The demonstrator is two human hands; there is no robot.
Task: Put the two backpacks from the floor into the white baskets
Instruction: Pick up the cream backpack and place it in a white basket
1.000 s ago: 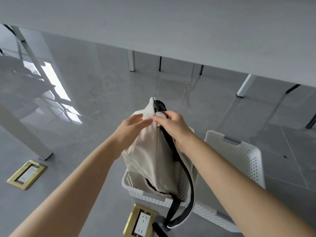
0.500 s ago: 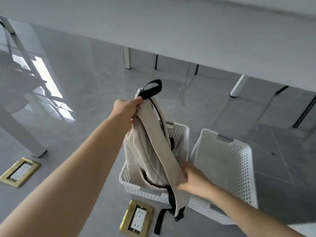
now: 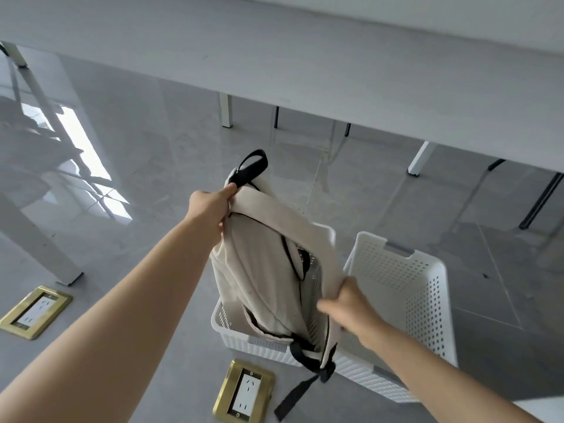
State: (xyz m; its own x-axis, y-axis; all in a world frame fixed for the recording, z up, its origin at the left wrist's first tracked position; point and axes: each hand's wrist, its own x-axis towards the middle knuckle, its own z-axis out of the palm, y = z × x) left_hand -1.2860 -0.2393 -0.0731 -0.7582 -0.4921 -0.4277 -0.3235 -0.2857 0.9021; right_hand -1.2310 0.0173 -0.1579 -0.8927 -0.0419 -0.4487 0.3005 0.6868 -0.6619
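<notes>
No text, label, brand, number or sign can be read anywhere in the view. The cream backpack (image 3: 268,264) and the two white baskets (image 3: 427,300) show no lettering. The brass floor sockets at seven o'clock (image 3: 35,311) and six o'clock (image 3: 244,390) show only plug slots, and any marking on them is too small to tell.
</notes>
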